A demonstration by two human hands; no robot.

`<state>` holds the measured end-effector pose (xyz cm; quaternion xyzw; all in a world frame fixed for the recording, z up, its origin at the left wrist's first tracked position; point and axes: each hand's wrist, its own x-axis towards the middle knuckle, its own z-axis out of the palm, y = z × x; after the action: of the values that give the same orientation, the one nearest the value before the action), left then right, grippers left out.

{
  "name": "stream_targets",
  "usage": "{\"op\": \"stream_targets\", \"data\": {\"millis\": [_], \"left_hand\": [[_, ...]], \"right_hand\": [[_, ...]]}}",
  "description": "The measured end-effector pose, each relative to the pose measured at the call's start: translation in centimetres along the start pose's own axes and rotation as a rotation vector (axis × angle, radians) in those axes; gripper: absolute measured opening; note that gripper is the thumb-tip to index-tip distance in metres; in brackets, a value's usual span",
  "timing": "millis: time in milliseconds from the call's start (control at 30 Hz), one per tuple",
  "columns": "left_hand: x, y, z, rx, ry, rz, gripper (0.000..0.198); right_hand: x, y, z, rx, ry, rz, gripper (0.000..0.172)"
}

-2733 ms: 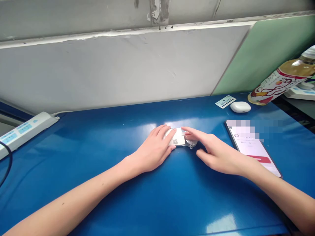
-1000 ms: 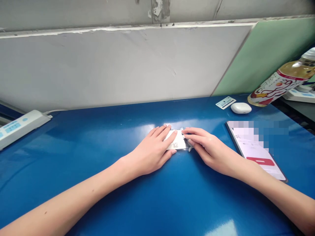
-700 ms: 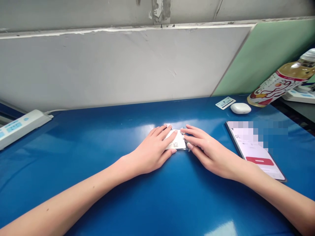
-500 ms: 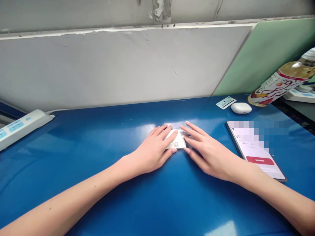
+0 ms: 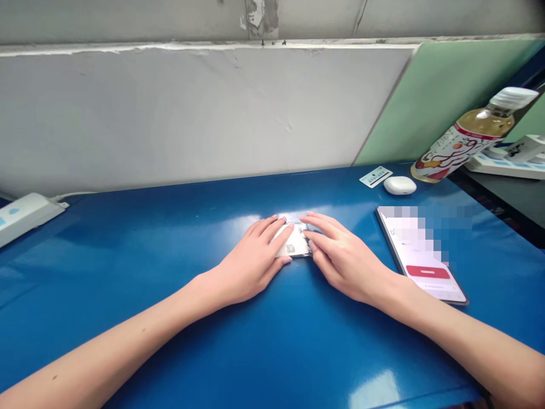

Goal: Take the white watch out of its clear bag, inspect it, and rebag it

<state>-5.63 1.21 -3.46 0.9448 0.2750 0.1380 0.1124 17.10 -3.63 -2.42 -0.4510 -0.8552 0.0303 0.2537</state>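
A small flat white packet [image 5: 299, 243] with a printed square code and shiny clear film at its right side lies on the blue table [image 5: 272, 346]. My left hand [image 5: 251, 258] rests flat across its left part, fingers outstretched and thumb along the near edge. My right hand [image 5: 340, 253] is at the packet's right edge, its upper fingers extended and apart. Its thumb and index tips are close together by the film; whether they pinch it cannot be made out. The packet's left end is hidden under my left hand.
On the right lie a phone [image 5: 419, 255] with a lit screen, a white earbud case [image 5: 400, 185] and a card [image 5: 375, 177]. A drink bottle [image 5: 462, 142] stands behind them. Power strips are at the left [image 5: 32, 215] and far right [image 5: 506, 163]. A wall panel [image 5: 191, 119] borders the back.
My right thumb has drawn up toward the index finger at the packet's edge. My left hand stays on the packet. The whole view has shifted slightly, so things appear further left.
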Motion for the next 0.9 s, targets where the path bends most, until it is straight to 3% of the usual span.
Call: {"op": "stream_targets", "data": {"millis": [133,233,600,800,900], "left_hand": [[-0.1,-0.1,-0.4,-0.045,-0.018,0.003,0.051],[-0.3,-0.2,-0.4,-0.096,-0.014,0.045,0.052],[-0.7,-0.1,-0.5,-0.294,0.075,0.108,0.05],[-0.5,0.0,-0.7,-0.355,0.076,0.049,0.041],[-0.6,0.1,-0.4,-0.324,0.099,-0.006,0.054]], "right_hand": [[-0.2,1.2,-0.4,0.045,0.07,0.11,0.036],[-0.1,1.6,-0.6,0.07,0.071,0.078,0.04],[0.3,1.4,-2.2,0.239,0.099,0.048,0.018],[0.4,0.7,-3.0,0.331,0.388,0.165,0.011],[0.4,0.4,-2.8,0.42,0.427,0.311,0.008]]}}
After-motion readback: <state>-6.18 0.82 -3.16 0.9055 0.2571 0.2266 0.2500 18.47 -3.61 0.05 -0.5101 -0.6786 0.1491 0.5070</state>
